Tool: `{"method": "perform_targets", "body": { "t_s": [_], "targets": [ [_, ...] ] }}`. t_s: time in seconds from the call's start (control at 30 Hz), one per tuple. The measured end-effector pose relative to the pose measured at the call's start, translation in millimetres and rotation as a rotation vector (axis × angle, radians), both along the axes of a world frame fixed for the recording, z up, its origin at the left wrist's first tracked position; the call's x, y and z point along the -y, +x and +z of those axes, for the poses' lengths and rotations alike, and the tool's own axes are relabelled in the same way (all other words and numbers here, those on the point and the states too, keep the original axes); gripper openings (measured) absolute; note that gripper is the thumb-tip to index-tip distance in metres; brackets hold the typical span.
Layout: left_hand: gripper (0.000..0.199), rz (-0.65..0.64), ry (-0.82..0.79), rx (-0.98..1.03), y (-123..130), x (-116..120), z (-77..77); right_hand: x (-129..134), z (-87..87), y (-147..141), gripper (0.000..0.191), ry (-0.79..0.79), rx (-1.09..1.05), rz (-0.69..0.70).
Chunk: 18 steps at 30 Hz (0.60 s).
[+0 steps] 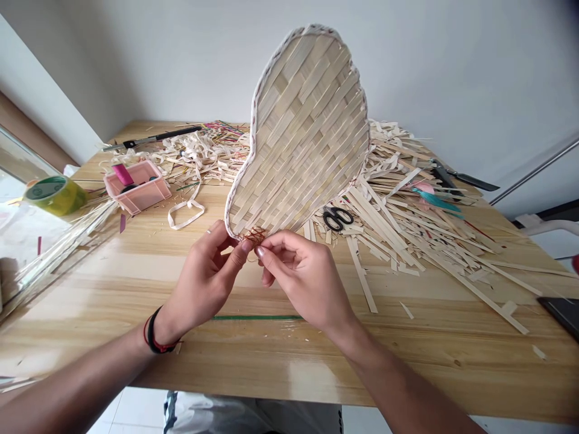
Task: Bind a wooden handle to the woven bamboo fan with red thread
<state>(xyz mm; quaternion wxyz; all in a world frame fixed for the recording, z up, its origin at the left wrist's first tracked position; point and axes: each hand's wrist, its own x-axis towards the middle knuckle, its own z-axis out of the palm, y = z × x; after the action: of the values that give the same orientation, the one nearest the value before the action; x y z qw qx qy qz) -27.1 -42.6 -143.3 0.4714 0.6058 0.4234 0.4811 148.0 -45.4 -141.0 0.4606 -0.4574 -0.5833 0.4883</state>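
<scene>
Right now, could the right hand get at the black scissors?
Probably yes: the handles of the black scissors show uncovered just beyond the right hand. Its grip is at the reddish thread by the base of the woven piece and would likely need freeing first.

The heart-shaped woven panel (303, 132) — pale flat strips, white braided edging — is held up, tilted, tip downward, reddish-brown thread (256, 235) crisscrossing its tip.
</scene>
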Motion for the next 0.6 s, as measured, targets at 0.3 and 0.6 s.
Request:
{"method": "perform_targets", "body": {
  "t_s": [0.3, 0.6],
  "targets": [
    [0.024, -0.001, -0.014, 0.001, -0.3, -0.5, 0.4, 1.1, -2.1, -0.4, 0.013, 0.128, 0.079, -0.019],
    [0.022, -0.006, 0.005, -0.022, -0.5, -0.6, 3.1, 0.7, -5.9, -1.0, 0.014, 0.277, 0.205, -0.103]
  ]
}}
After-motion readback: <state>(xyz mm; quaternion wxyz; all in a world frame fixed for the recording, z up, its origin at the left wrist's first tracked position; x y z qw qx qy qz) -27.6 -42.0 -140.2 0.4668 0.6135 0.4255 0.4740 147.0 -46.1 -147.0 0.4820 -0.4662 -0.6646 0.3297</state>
